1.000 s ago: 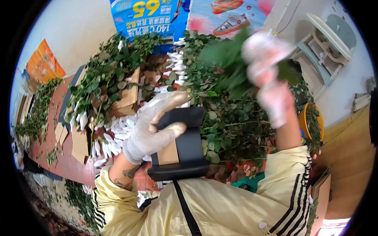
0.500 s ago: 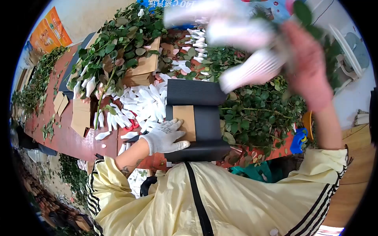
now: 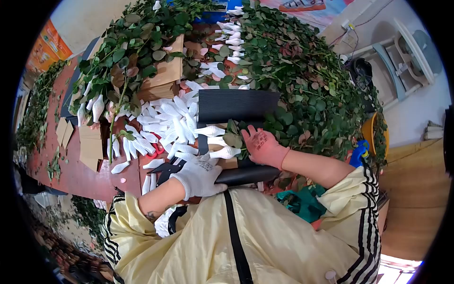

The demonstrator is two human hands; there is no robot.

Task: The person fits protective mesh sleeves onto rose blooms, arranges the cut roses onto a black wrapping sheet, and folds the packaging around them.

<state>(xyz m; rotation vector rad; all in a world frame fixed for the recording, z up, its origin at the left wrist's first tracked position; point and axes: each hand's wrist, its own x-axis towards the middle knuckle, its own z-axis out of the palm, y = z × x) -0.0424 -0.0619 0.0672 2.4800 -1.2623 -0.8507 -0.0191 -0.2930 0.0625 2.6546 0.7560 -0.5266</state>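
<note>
My right hand (image 3: 266, 148), in a pink glove, is closed around rose stems over a black ribbed sheet (image 3: 234, 106). Just left of it lie several roses (image 3: 225, 152) with white net sleeves on their heads, side by side on the sheet. Part of a cardboard piece (image 3: 230, 163) shows beneath them. My left hand (image 3: 201, 176), in a pale grey glove, rests with fingers apart at the sheet's near left edge, beside the lowest rose head. Its thumb lies against the rolled near flap (image 3: 250, 174). The right fingers' undersides are hidden.
Loose white net sleeves (image 3: 165, 118) are heaped left of the sheet. Leafy rose stems (image 3: 307, 85) cover the table's right side; another bunch (image 3: 146, 33) lies on stacked cardboard (image 3: 161, 90) at the back left. A yellow bin (image 3: 376, 137) stands at the right.
My right hand has swung down and left from the upper right, bringing the sleeved roses onto the cardboard and black sheet. My left hand has shifted slightly, off the cardboard's middle.
</note>
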